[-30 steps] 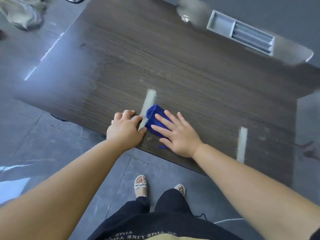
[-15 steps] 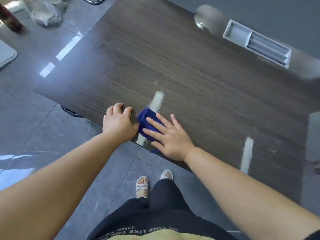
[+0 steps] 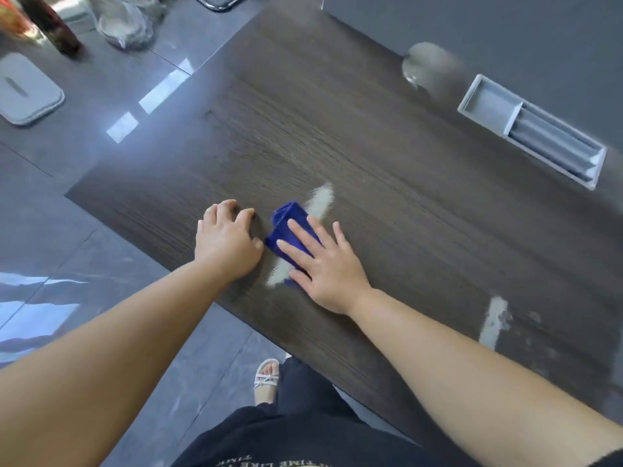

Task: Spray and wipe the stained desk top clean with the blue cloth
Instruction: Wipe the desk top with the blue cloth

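Observation:
The dark wood desk top (image 3: 354,136) fills the middle of the head view. A folded blue cloth (image 3: 286,224) lies on it over a pale streak (image 3: 322,198) that runs from beyond the cloth back toward the near edge. My right hand (image 3: 323,264) presses flat on the cloth with straight, spread fingers. My left hand (image 3: 226,244) rests on the desk just left of the cloth, fingers curled under, holding nothing. A second pale streak (image 3: 493,321) marks the desk at the near right.
A grey recessed cable tray (image 3: 485,102) sits in the desk at the far right, with a pale smudge (image 3: 428,67) beside it. On the floor to the left are a grey lid (image 3: 27,89), a dark bottle (image 3: 50,25) and a clear bag (image 3: 124,25).
My right hand and the cloth have slid away from the desk's near edge, further onto the top. My left hand moved with them. The camera view has shifted, showing more floor at left.

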Tool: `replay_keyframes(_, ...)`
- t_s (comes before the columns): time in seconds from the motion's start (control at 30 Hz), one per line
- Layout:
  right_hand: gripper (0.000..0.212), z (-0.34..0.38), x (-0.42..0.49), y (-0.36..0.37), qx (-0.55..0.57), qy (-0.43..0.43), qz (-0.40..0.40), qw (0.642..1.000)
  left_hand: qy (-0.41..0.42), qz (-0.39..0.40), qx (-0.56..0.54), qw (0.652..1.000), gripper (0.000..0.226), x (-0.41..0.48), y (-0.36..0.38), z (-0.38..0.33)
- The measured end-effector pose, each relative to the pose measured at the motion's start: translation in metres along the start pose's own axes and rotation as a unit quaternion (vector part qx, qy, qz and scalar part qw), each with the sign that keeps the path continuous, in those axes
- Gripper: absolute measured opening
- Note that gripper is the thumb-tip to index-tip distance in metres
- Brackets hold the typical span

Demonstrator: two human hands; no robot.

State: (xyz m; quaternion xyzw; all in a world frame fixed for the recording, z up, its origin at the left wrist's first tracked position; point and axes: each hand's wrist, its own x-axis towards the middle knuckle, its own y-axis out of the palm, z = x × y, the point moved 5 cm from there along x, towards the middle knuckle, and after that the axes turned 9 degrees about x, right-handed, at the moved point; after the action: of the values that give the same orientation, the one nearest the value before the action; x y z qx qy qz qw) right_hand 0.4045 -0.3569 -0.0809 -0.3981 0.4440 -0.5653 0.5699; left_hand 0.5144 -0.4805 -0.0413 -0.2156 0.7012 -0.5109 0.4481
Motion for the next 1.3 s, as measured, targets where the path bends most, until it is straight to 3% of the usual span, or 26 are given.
replay_keyframes(0.07,0.048,-0.033,-0.002,-0.009,-0.015,-0.095,0.03,0.995,-0.002,-0.005,0.001,1.0,0.056,0.01,-0.005,-0.003)
replay_keyframes(0.1,0.048,-0.059,0.003,-0.016,-0.03,-0.082,0.017,0.996,-0.003,-0.006,0.003,1.0,0.055,0.015,-0.006,-0.006)
replay_keyframes(0.13,0.049,-0.088,0.009,-0.027,-0.037,-0.028,0.001,0.999,-0.002,-0.005,0.007,1.0,0.055,0.018,-0.007,-0.008)
replay_keyframes(0.2,0.05,-0.147,0.022,-0.048,-0.004,0.165,-0.012,0.986,0.0,-0.004,0.009,1.0,0.056,0.025,-0.009,-0.016)
replay_keyframes(0.27,0.051,-0.176,0.03,-0.062,0.025,0.347,-0.05,0.936,0.001,-0.003,0.009,1.0,0.057,0.033,-0.009,-0.025)
replay_keyframes(0.33,0.054,-0.162,0.042,-0.058,0.023,0.403,-0.068,0.913,0.007,-0.004,0.011,1.0,0.057,0.041,-0.009,-0.033)
replay_keyframes(0.4,0.055,-0.126,0.054,-0.043,0.02,0.308,-0.075,0.948,0.008,-0.01,0.007,1.0,0.056,0.049,-0.011,-0.042)
replay_keyframes(0.47,0.055,-0.087,0.051,-0.028,0.011,0.128,-0.05,0.991,0.006,-0.024,-0.007,1.0,0.052,0.055,-0.016,-0.049)
replay_keyframes(0.57,0.05,-0.09,0.042,-0.028,-0.01,-0.075,0.024,0.997,-0.004,-0.055,-0.018,0.998,0.048,0.063,-0.024,-0.053)
replay_keyframes(0.63,0.05,-0.131,0.055,-0.043,-0.026,-0.064,-0.006,0.998,-0.007,-0.054,-0.005,0.999,0.049,0.068,-0.023,-0.051)
replay_keyframes(0.7,0.05,-0.185,0.072,-0.063,-0.004,0.097,-0.025,0.995,-0.007,-0.026,0.027,0.999,0.055,0.069,-0.019,-0.05)
replay_keyframes(0.77,0.051,-0.226,0.084,-0.077,0.021,0.288,-0.048,0.956,-0.013,0.003,0.047,0.999,0.059,0.073,-0.019,-0.051)
replay_keyframes(0.83,0.052,-0.223,0.094,-0.08,0.03,0.383,-0.073,0.92,-0.034,0.025,0.037,0.998,0.057,0.078,-0.026,-0.054)
replay_keyframes(0.9,0.054,-0.192,0.104,-0.066,0.027,0.347,-0.078,0.934,-0.053,0.039,0.03,0.997,0.06,0.082,-0.033,-0.06)
replay_keyframes(0.97,0.055,-0.15,0.105,-0.051,0.025,0.188,-0.072,0.979,-0.068,0.048,0.031,0.996,0.071,0.085,-0.035,-0.064)
replay_keyframes(1.03,0.053,-0.134,0.098,-0.043,0.002,0.026,-0.024,0.999,-0.083,0.055,0.035,0.994,0.083,0.087,-0.036,-0.066)
replay_keyframes(1.1,0.053,-0.161,0.104,-0.053,-0.005,-0.015,-0.001,1.0,-0.094,0.062,0.045,0.993,0.091,0.089,-0.04,-0.067)
replay_keyframes(1.13,0.053,-0.184,0.11,-0.062,-0.011,0.017,-0.014,1.0,-0.096,0.066,0.049,0.992,0.093,0.091,-0.041,-0.068)
replay_keyframes(1.2,0.051,-0.241,0.121,-0.081,0.002,0.175,-0.026,0.984,-0.093,0.076,0.057,0.991,0.097,0.095,-0.043,-0.071)
replay_keyframes(1.3,0.051,-0.288,0.129,-0.1,0.05,0.397,-0.072,0.914,-0.082,0.096,0.074,0.989,0.107,0.1,-0.039,-0.072)
